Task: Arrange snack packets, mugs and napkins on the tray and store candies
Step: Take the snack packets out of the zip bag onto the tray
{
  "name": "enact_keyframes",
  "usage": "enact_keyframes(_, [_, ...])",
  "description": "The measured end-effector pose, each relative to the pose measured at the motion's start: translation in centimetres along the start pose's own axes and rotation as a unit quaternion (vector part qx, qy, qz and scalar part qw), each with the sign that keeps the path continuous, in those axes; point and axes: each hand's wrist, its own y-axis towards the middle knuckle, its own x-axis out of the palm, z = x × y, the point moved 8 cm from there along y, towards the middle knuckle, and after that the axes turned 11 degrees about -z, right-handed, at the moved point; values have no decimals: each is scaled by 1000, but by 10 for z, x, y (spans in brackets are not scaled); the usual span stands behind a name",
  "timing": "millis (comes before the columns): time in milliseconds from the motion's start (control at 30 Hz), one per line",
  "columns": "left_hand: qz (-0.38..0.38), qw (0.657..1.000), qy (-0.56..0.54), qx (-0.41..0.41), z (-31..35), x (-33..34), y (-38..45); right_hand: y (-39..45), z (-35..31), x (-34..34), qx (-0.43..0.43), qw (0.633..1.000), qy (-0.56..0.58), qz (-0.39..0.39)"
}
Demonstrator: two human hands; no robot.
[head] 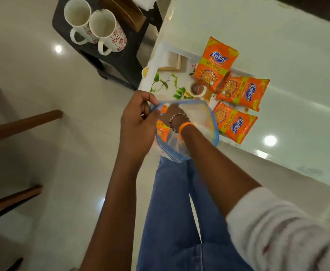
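Note:
My left hand pinches the blue rim of a clear zip bag and holds its mouth wide. My right hand is reaching down inside the bag, its fingers hidden. An orange packet shows through the bag. Three orange Kurkure snack packets lie on the white floral tray. Two white mugs with red flowers lie on a dark side table.
The tray sits at the corner of a glossy white table. A small wooden frame and a small bowl are on the tray. The dark side table stands to the left; wooden chair parts are at far left.

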Motion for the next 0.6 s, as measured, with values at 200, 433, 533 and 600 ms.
enact_keyframes(200, [-6,998,-30,48,5,14,-26,0,4,18,-26,996,46,77])
enact_keyframes(433, [54,998,-4,39,-1,5,-27,-3,12,9,-51,998,15,16])
enact_keyframes(533, [67,997,16,18,-11,2,-24,-17,17,-11,-76,995,45,49])
enact_keyframes(600, [75,996,32,18,-14,4,-20,-34,21,-32,-119,979,124,109])
